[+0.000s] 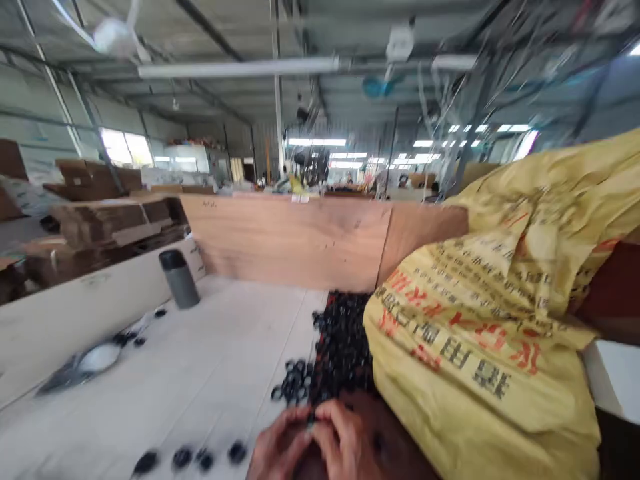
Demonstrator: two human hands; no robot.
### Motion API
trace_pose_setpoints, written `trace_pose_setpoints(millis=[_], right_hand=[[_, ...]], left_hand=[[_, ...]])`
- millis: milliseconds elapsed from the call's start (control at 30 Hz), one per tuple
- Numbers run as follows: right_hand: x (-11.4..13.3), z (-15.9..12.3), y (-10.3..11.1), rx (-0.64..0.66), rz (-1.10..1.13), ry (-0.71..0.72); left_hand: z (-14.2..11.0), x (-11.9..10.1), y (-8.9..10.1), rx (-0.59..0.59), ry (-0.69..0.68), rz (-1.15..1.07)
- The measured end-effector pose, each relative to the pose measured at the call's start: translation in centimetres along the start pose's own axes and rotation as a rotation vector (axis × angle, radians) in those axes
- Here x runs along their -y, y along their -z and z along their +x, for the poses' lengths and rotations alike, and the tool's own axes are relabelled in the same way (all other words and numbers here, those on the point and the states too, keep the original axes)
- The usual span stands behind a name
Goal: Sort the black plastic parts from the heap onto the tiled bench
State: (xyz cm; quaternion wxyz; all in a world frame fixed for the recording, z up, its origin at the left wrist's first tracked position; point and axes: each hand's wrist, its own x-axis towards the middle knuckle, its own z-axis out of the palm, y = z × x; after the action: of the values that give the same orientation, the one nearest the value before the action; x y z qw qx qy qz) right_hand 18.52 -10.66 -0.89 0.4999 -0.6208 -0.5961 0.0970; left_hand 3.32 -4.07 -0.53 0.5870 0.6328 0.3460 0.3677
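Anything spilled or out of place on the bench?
Possibly: loose black rings lie on the white tabletop, outside the main black pile by the yellow sack. They look spilled, but may be set aside. No damage stands out.

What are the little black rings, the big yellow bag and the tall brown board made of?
Little black rings: probably plastic, smooth; small shiny spots show, though rubber is possible.
Yellow bag: maybe paper or woven plastic, fairly dull; it's creased and printed.
Brown board: likely wood, matte; flat, pinkish-brown, with darker smudges.
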Motion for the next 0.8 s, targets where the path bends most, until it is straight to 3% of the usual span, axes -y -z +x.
trace_pose_setpoints(millis=[33,200,300,367,500,567,700,800], right_hand=[[0.2,-0.3,-0.1,0.044,0.040,-0.042],[0.6,-0.8,-1.2,0.332,0.358,-0.392],[0.5,-1.0,-1.2,0.401,0.275,-0.377],[0.0,-0.9,-0.8,0.296,0.079,-0.269],[-1.8,-0.4,0.3,-0.052,-0.279,-0.153],[-2.4,-0.1,0.6,-0.088,-0.401,-0.141],[-2.8,0.1,0.5,0.113,-0.513,-0.032],[-2.8,0.0,0.3,0.179,-0.529,0.005]], left_hand=[[-0.3,0.4,0.1,-0.008,0.016,0.013],[-2.8,1.9,1.3,0.062,-0.300,0.359],[-3.9,1.2,3.3,0.102,-0.380,0.565],[-4.2,0.6,5.2,0.054,-0.342,0.755],[-3.7,-0.2,7.6,-0.184,-0.310,1.223],[-3.0,-0.3,6.8,-0.219,-0.337,1.255],[-0.6,0.7,1.9,-0.065,-0.356,0.962],[1.3,1.8,-1.4,-0.023,-0.333,0.905]])
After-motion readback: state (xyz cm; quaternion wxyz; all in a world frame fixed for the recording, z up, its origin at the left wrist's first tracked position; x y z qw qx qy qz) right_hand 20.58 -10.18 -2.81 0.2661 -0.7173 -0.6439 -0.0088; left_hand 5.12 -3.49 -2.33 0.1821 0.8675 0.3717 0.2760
